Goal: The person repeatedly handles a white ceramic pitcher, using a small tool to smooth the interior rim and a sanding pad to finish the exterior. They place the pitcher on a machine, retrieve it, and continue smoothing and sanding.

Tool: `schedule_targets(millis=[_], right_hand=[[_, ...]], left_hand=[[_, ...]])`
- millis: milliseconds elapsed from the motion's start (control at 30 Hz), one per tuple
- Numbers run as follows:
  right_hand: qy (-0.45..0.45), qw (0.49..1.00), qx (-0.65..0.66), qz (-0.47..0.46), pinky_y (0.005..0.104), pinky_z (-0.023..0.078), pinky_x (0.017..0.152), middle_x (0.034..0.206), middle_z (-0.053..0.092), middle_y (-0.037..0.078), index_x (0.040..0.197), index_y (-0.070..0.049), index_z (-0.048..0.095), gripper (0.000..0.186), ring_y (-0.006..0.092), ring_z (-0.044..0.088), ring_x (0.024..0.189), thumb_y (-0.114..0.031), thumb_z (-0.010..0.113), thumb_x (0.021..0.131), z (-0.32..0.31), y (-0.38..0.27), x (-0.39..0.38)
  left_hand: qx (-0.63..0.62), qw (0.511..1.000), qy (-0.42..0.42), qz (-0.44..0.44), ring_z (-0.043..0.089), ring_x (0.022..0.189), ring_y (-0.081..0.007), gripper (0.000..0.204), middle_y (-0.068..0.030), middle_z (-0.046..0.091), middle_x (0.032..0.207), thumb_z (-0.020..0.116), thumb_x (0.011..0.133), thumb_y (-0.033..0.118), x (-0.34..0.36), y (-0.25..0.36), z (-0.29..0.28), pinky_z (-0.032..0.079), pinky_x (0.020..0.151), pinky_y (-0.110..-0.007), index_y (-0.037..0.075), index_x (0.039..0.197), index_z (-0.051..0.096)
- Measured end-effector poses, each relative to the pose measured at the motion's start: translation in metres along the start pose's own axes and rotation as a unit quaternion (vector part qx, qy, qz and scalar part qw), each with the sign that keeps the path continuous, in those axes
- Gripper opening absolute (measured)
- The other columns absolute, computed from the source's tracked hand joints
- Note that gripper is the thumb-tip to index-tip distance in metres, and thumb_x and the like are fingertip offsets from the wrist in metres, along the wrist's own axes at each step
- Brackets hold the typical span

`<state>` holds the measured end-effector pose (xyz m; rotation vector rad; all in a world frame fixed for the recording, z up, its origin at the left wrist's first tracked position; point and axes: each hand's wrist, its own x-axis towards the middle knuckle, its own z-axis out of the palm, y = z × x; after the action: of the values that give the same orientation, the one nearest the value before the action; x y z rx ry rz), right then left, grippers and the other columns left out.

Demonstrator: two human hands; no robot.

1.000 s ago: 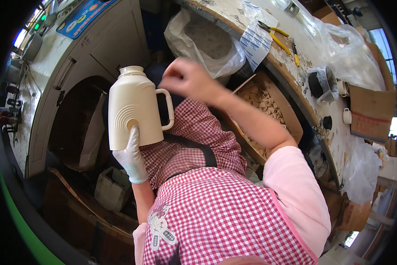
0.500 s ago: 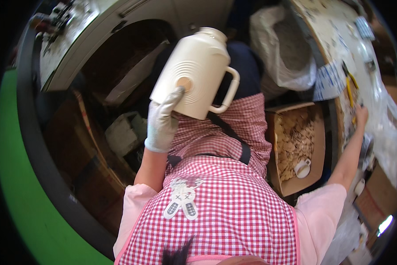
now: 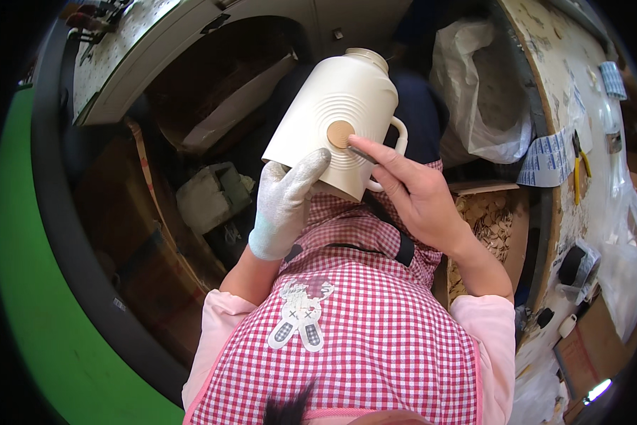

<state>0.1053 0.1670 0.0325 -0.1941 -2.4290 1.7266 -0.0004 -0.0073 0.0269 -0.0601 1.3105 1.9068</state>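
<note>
A cream plastic jug body with a side handle and ringed grooves is tilted above my lap, its neck pointing away. My gloved left hand grips its near end, the thumb on the outside and the other fingers partly hidden. At the centre of the grooves sits a round tan disc. My bare right hand is closed on a slim dark tool, whose exact kind I cannot make out. Its index fingertip touches or nearly touches the disc's right edge.
To the right, a cardboard box holds many tan discs. Beyond it stands a white plastic bag. Yellow-handled pliers and a blue-and-white printed sheet are on the right workbench. A grey block lies at the left.
My right hand has come from the workbench to the jug, bringing the slim dark tool. My left thumb has slid off the disc, and the jug has shifted right in the view.
</note>
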Motion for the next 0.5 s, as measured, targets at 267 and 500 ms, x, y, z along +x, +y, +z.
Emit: schedule_targets(millis=[267,500], right_hand=[[-0.033,0.981,-0.188,0.024,0.0337,0.059,0.070,0.097,0.074,0.019,0.148,-0.018,0.058,0.053,0.0276,0.074,0.078,-0.001,0.063,0.098,0.003,-0.007,-0.008],[-0.018,0.947,-0.318,0.029,0.0373,0.056,0.061,0.079,0.068,0.017,0.149,-0.022,0.057,0.059,0.0287,0.068,0.064,-0.001,0.065,0.095,0.007,-0.018,-0.013]], left_hand=[[0.003,1.000,0.008,0.028,0.070,0.110,-0.0191,0.041,-0.0122,0.071,0.123,0.069,0.099,0.016,-0.003,-0.005,-0.001,0.054,0.096,-0.033,-0.002,0.135,0.061],[0.058,0.998,0.015,0.038,0.071,0.104,-0.0203,0.038,-0.0123,0.072,0.118,0.070,0.100,0.017,-0.004,-0.017,0.001,0.056,0.090,-0.033,-0.002,0.131,0.063]])
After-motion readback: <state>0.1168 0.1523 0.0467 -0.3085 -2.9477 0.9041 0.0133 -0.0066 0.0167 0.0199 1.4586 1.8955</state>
